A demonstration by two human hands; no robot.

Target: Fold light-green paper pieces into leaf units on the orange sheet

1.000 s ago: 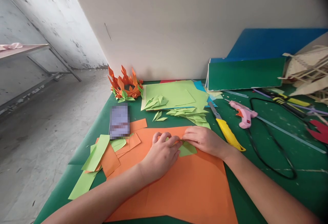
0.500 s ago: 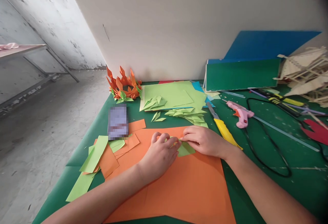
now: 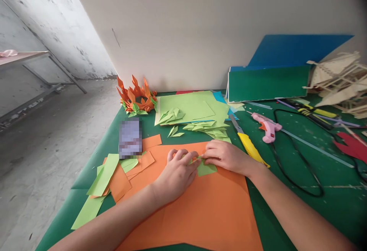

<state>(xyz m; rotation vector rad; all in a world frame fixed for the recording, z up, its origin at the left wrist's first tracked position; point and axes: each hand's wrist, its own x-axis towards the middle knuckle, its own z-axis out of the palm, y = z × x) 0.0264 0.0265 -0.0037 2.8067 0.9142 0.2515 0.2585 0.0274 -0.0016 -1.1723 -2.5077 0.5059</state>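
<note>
A small piece of light green paper (image 3: pixel 207 169) lies on a large orange sheet (image 3: pixel 200 209), partly covered by my fingers. My left hand (image 3: pixel 179 170) grips its left part, fingers bent and pressed down. From the other side my right hand (image 3: pixel 225 154) pinches its upper edge, with the fingertips of both hands almost touching. The fold under the fingers is hidden. Just beyond the hands lie folded green paper leaves (image 3: pixel 208 127), with more folded leaves (image 3: pixel 172 116) on a stack of green sheets (image 3: pixel 197 103).
Left are cut paper strips (image 3: pixel 103 174), a blurred rectangular object (image 3: pixel 130 138) and an orange folded-paper ring (image 3: pixel 137 98). To the right are a yellow box cutter (image 3: pixel 252 149), blade exposed, and a pink glue gun (image 3: pixel 269 128) with its black cord (image 3: pixel 304 193). A green board (image 3: pixel 268 84) stands behind.
The view has shifted slightly. Both hands stay on the green paper in nearly the same place, with only a small movement of the fingers.
</note>
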